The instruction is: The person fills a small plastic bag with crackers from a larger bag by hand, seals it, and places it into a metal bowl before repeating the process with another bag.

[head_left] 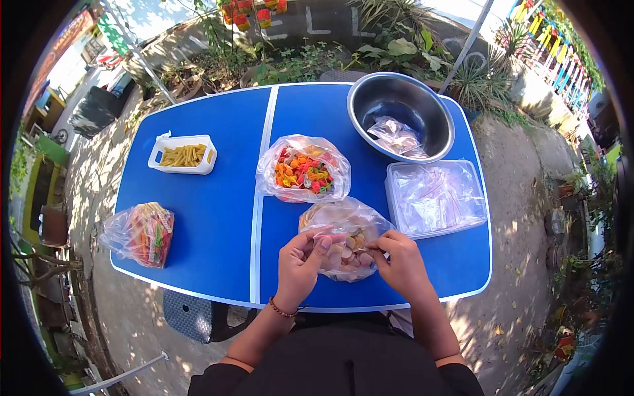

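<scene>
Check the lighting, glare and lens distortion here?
Head view: strong fisheye, black corners, bowed blue table edges; head view: glare on the clear plastic packets, muddying their outlines; head view: dappled sun on the ground, top-left background washed out; head view: left hand and right hand show no obvious blur.

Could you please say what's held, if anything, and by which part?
The left hand and right hand seem to pinch clear plastic over the bag of round pieces; which bag and which part cannot be told.
</scene>
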`<state>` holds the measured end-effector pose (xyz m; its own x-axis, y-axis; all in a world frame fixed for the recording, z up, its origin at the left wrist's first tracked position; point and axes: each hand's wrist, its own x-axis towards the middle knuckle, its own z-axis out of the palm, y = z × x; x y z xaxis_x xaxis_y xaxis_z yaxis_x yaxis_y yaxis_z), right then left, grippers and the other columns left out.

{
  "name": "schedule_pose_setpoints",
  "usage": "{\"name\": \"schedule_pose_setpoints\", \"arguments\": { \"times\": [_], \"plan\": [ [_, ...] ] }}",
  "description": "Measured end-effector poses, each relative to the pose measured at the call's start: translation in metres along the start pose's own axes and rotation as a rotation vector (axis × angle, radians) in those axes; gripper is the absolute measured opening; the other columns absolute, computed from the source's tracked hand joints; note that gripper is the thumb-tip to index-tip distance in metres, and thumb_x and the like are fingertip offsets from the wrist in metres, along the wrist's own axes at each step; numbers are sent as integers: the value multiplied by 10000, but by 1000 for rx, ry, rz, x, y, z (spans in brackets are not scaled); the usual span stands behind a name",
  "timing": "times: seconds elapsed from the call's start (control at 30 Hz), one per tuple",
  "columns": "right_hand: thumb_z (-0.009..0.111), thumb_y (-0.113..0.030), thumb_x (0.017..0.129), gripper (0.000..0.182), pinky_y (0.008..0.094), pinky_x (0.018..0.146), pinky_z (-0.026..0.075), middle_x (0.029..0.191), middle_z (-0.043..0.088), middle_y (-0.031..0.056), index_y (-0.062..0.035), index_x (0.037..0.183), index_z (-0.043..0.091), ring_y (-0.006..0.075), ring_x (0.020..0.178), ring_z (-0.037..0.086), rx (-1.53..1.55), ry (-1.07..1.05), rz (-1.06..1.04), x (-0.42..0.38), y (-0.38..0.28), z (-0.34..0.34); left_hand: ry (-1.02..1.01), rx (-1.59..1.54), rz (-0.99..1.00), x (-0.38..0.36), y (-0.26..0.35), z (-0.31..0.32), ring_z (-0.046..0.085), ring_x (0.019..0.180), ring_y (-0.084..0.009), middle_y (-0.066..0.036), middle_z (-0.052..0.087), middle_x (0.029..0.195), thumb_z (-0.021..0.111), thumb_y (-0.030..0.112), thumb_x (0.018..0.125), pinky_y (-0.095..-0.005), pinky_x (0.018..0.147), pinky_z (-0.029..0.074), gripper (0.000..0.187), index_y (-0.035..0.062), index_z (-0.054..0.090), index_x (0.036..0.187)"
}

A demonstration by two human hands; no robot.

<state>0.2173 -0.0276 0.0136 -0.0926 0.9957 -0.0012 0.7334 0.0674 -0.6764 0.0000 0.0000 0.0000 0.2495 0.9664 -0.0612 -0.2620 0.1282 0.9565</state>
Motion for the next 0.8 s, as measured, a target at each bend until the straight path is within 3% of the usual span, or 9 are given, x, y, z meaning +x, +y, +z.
{"name": "schedule_pose_setpoints", "arguments": {
  "times": [0.07, 0.27, 0.37, 0.47, 0.8],
  "plan": [
    [667, 17, 822, 258, 396, 768, 545, 997, 667, 125, -54, 1059, 739, 321, 926, 649, -115, 87, -93, 0, 1, 13, -6, -5, -13, 1, 1, -3, 708, 964, -133, -134, 743, 1100, 615, 217, 1027, -263, 816, 589, 338, -52, 625, 1232],
    [754, -91, 781, 202, 414, 772, 551, 1012, 645, 112, -50, 975, 713, 320, 944, 642, -157, -11, -269, 2, -8, 41, 35, -99, -8, 0, 1, 0, 715, 944, -139, -141, 740, 1103, 615, 212, 1026, -263, 797, 599, 334, -52, 624, 1231],
    [780, -147, 759, 248, 416, 776, 553, 1029, 636, 115, -67, 982, 704, 318, 963, 635, -219, 68, -192, 3, -17, 40, 46, -76, 1, -1, 4, -1, 716, 954, -147, -145, 738, 1109, 614, 209, 1027, -270, 798, 602, 330, -50, 624, 1231],
    [783, -166, 754, 268, 416, 774, 553, 1050, 637, 124, -76, 991, 698, 318, 974, 629, -226, 14, -168, 4, -16, 37, 41, -93, 1, -2, 1, -2, 716, 960, -149, -146, 739, 1106, 611, 209, 1028, -273, 798, 604, 328, -48, 626, 1231],
    [728, -106, 776, 171, 416, 734, 556, 1040, 642, 116, -75, 942, 700, 318, 939, 637, -216, 89, -211, 4, -16, 47, 25, -94, -32, -2, 0, -1, 713, 960, -143, -147, 739, 1102, 617, 207, 1025, -276, 829, 594, 331, -61, 629, 1220]
  ]
}}
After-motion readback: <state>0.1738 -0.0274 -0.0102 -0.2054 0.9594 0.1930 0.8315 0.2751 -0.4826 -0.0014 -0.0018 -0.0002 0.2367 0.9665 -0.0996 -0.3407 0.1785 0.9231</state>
